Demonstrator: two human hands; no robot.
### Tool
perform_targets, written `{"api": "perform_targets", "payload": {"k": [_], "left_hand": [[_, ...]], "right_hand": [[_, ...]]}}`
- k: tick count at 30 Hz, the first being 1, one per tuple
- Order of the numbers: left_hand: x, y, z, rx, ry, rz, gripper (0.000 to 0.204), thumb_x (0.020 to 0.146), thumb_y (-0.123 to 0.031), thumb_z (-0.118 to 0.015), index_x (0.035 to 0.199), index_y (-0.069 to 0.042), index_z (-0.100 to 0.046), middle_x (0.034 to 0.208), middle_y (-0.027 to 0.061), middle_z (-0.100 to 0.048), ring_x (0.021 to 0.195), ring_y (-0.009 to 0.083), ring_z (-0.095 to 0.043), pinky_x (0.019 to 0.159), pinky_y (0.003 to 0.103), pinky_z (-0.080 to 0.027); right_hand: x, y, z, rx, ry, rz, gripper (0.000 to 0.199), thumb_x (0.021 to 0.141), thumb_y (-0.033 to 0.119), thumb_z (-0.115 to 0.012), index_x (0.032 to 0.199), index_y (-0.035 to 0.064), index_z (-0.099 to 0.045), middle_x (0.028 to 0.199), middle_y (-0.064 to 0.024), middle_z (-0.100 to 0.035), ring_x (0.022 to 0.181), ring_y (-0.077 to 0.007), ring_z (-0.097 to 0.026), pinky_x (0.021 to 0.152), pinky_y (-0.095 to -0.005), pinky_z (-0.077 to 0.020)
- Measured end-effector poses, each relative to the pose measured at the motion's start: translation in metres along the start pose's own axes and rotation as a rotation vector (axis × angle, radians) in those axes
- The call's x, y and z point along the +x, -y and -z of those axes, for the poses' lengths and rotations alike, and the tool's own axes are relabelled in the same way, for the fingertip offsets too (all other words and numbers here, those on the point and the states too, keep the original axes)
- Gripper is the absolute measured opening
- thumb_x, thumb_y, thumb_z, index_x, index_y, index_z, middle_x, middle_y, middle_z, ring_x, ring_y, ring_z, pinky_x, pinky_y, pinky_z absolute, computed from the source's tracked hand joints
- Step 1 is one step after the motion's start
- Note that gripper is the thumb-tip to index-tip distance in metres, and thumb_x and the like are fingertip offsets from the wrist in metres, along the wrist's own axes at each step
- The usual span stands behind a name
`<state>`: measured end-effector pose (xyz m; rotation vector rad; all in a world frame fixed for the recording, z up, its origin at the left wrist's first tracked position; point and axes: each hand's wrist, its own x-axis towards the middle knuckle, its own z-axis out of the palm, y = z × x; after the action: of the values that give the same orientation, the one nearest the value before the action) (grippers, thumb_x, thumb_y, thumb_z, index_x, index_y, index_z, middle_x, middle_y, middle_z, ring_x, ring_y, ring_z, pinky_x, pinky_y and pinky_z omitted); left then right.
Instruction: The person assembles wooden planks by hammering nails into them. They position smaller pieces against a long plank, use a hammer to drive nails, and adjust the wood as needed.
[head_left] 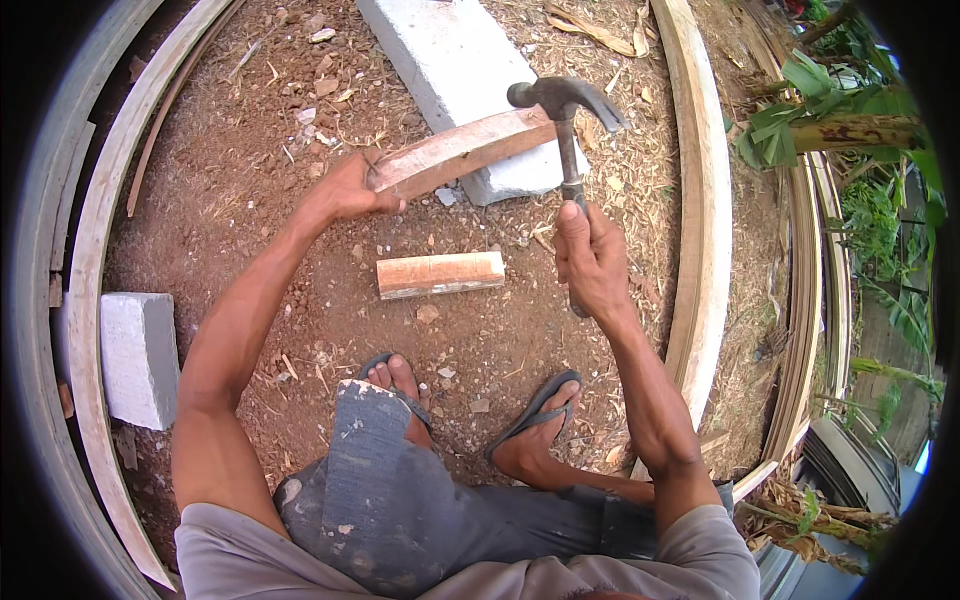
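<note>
Bare dirt lies open between long planks (700,200); left hand (345,190) grips wood piece (465,150), right hand (590,255) grips hammer (565,110).

Dark matt metal hammer (563,100); rough reddish wood piece (460,152); grainy concrete block (455,70).

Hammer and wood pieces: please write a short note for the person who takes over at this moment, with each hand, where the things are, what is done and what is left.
Left hand: grips the near end of the long wood piece, whose far end rests on the grey concrete block.
Right hand: closed on the handle of the claw hammer, raised, its head just above the far end of the piece.
A shorter wood piece lies on the dirt in front of the feet. A second grey block lies at the left.
Done: the long piece is propped on the block.
Left: the strike; no nail can be seen.
</note>
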<state>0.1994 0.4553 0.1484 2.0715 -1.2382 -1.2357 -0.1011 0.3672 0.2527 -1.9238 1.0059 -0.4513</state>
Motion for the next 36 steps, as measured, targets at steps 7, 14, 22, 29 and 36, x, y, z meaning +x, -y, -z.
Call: {"api": "perform_targets", "payload": {"k": [7,14,22,29,36], "left_hand": [[0.001,0.002,-0.001,-0.002,0.032,0.007,0.083,0.058,-0.017,-0.078,0.134,0.0,-0.048,0.114,0.0217,-0.063,0.107,0.0331,-0.061,0.096,0.043,-0.05],[0.001,-0.005,0.006,0.143,0.032,-0.01,0.077,0.056,-0.022,-0.079,0.126,-0.001,-0.055,0.109,0.0198,-0.064,0.103,0.0319,-0.062,0.089,0.045,-0.051],[0.007,0.009,-0.008,-0.014,0.005,-0.008,0.08,0.054,-0.023,-0.08,0.127,-0.001,-0.056,0.106,0.0185,-0.066,0.1,0.0307,-0.063,0.089,0.045,-0.052],[0.002,0.003,-0.003,0.083,-0.072,-0.124,0.088,0.051,-0.023,-0.08,0.131,-0.001,-0.052,0.106,0.0191,-0.065,0.097,0.0305,-0.064,0.085,0.047,-0.053],[0.003,-0.006,0.0,0.07,0.08,0.025,0.083,0.055,-0.02,-0.079,0.131,0.0,-0.053,0.103,0.0172,-0.065,0.091,0.0251,-0.063,0.08,0.042,-0.054]], "right_hand": [[-0.003,0.026,0.004,0.728,-0.3,0.735,0.052,0.099,0.058,-0.041,0.092,0.0069,-0.048,0.059,-0.0017,-0.049,0.047,-0.0098,-0.046,0.041,-0.0255,-0.0361],[-0.001,-0.013,-0.02,-0.205,0.197,-0.162,0.052,0.101,0.05,-0.047,0.08,0.0032,-0.054,0.056,-0.0036,-0.051,0.049,-0.015,-0.051,0.044,-0.0352,-0.0378],[-0.011,0.016,-0.002,0.73,-0.343,0.604,0.054,0.1,0.059,-0.038,0.078,0.0108,-0.048,0.057,0.0006,-0.046,0.048,-0.0108,-0.044,0.044,-0.0274,-0.0367],[-0.011,-0.035,-0.042,-0.307,0.052,0.003,0.048,0.101,0.05,-0.047,0.082,0.0059,-0.051,0.064,-0.0098,-0.056,0.054,-0.0181,-0.054,0.047,-0.0341,-0.0426],[-0.004,0.006,-0.001,0.504,-0.204,0.607,0.052,0.098,0.058,-0.045,0.081,0.0095,-0.049,0.063,-0.0024,-0.05,0.051,-0.0129,-0.048,0.046,-0.0304,-0.0413]]}}
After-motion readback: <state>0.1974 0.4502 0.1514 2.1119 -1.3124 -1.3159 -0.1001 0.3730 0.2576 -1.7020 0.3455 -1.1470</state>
